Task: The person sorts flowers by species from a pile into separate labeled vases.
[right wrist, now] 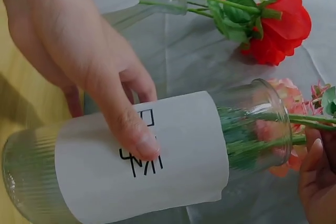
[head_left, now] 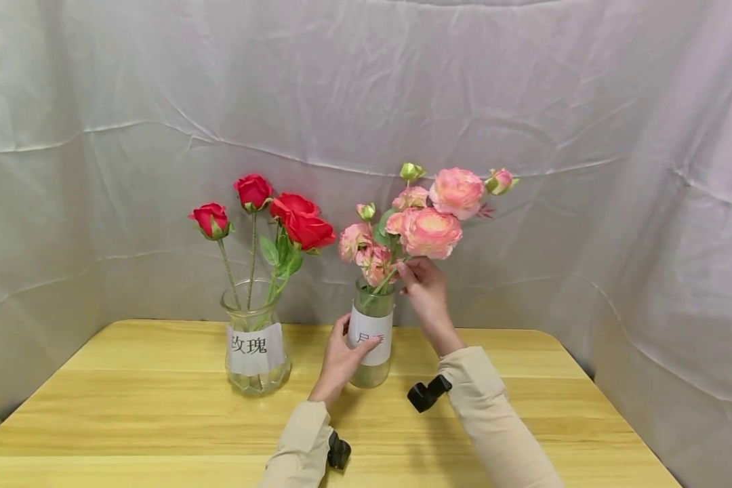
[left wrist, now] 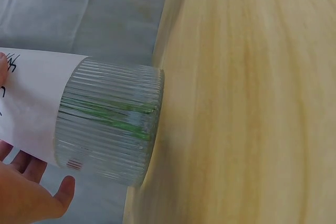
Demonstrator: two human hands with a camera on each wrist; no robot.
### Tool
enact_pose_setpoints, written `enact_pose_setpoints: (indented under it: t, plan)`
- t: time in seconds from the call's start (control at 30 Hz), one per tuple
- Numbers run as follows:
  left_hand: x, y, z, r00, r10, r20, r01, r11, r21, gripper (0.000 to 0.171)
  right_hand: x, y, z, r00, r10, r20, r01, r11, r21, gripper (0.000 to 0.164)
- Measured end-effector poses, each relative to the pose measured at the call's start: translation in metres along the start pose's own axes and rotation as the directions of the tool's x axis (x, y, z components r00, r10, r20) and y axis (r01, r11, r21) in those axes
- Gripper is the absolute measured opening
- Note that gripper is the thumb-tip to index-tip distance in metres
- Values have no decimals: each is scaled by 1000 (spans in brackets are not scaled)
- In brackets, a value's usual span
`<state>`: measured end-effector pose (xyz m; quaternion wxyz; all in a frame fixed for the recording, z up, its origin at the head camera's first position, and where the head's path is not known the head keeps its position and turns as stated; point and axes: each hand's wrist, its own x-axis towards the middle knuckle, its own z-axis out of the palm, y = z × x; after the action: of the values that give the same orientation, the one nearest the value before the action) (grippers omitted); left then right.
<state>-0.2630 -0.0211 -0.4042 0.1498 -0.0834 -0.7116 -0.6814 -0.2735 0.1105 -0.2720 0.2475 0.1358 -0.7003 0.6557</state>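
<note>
My left hand (head_left: 337,366) holds a ribbed clear glass vase (head_left: 369,377) with a white paper label, its thumb lying across the label. The vase stands upright on the table, and green stems show through its wall in the left wrist view. At the vase mouth, my right hand (head_left: 428,296) pinches a green stem (right wrist: 315,120) between thumb and fingers. Pink flowers (head_left: 431,234) with several blooms and buds lean to the right above that hand. More pink blooms (head_left: 356,242) stand to the left in the same vase. The lower end of the pinched stem is hard to single out.
Left of my hands stands a wider glass vase (head_left: 259,385) with a white label (head_left: 255,349) and several red roses (head_left: 305,227). Both vases are near the back edge of the wooden table (head_left: 158,407). A grey curtain (head_left: 317,81) hangs behind.
</note>
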Motion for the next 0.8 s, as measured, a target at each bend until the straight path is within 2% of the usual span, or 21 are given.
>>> enact_pose_setpoints:
  t: [0.17, 0.3, 0.4, 0.5, 0.63, 0.8]
  plan:
    - [0, -1, 0, 1000, 9, 4, -9, 1000, 4, 71, -1, 3, 2, 994, -71, 82, 79, 992, -98, 12]
    - [0, 0, 0, 1000, 13, 8, -13, 1000, 13, 71, -2, 3, 3, 989, -21, 149, 50, 981, -187, 13]
    - [0, 0, 0, 1000, 13, 9, -13, 1000, 16, 70, -2, 2, 4, 984, 36, 172, 7, 971, -241, 15]
    - [1, 0, 0, 1000, 12, 7, -12, 1000, 20, 70, -2, 1, 4, 982, 60, 178, -10, 963, -269, 17]
    - [2, -1, 1, 1000, 10, 4, -10, 1000, 23, 69, -1, 3, 3, 979, 60, 195, -1, 957, -288, 20]
    - [2, -1, 1, 1000, -1, 3, 1, 1000, 20, 69, -2, 7, 2, 979, 13, 204, 50, 952, -301, 24]
